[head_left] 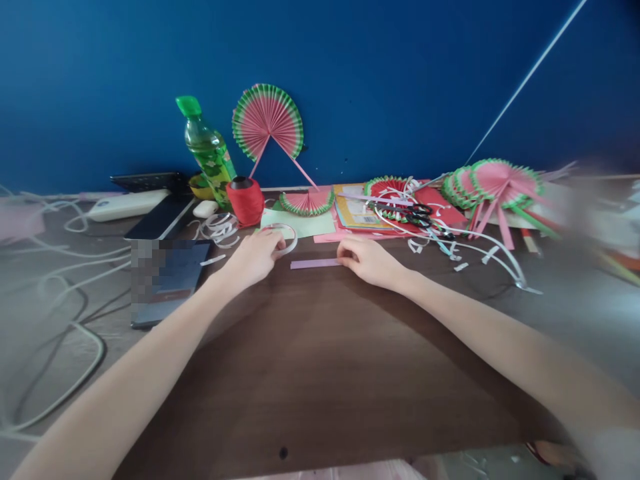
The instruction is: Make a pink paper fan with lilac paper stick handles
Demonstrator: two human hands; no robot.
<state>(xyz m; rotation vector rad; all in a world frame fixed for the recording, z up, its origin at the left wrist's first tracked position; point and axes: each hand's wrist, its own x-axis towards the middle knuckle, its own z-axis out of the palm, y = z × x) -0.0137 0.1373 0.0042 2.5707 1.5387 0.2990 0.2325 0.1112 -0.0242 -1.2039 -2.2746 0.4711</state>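
My left hand (254, 257) is closed around the near side of a thin white roll of tape (294, 241), held just above the dark brown table (280, 360). With thumb and fingertips together, my right hand (371, 261) pinches the right end of a narrow purple paper strip (313, 265). The strip lies level in front of me, its left end apart from my left hand. Behind the hands are a pale green sheet of paper (300, 222) and a small pink and green pleated paper fan (307, 201).
A red spool of thread (246, 201) and a green-capped bottle (207, 150) stand behind my left hand. A phone (177, 277) lies left. Black-handled scissors (417, 212) rest on papers at right, near several pleated fans (505, 183). A large round fan (267, 120) leans against the blue wall.
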